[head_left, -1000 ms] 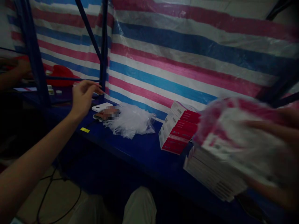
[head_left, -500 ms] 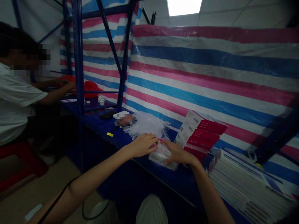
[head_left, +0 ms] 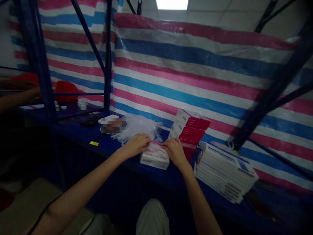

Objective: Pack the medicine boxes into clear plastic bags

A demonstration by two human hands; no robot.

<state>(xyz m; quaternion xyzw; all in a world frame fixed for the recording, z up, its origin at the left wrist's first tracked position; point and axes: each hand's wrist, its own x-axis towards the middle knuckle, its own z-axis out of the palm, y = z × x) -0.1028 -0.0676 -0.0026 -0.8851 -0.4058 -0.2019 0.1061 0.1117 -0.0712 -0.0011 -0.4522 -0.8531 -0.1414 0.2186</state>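
Note:
A white and pink carton lies on the blue tabletop in front of me, its printed side towards me. My left hand rests on its far left edge with the fingers bent over the top. At the far right edge, the fingers of my right hand are curled against it, and both hands hold the carton between them. Just behind my left hand is a heap of clear plastic bags. Red and white cartons stand stacked beyond my right hand.
To the right is a stack of flat white cartons. A black phone, a yellow label and white round containers lie to the left. Blue posts frame the bench; another person's arm shows at the far left.
My view has turned right. My right hand has shifted from the carton's near right side to its far edge. The carton's front now shows more fully.

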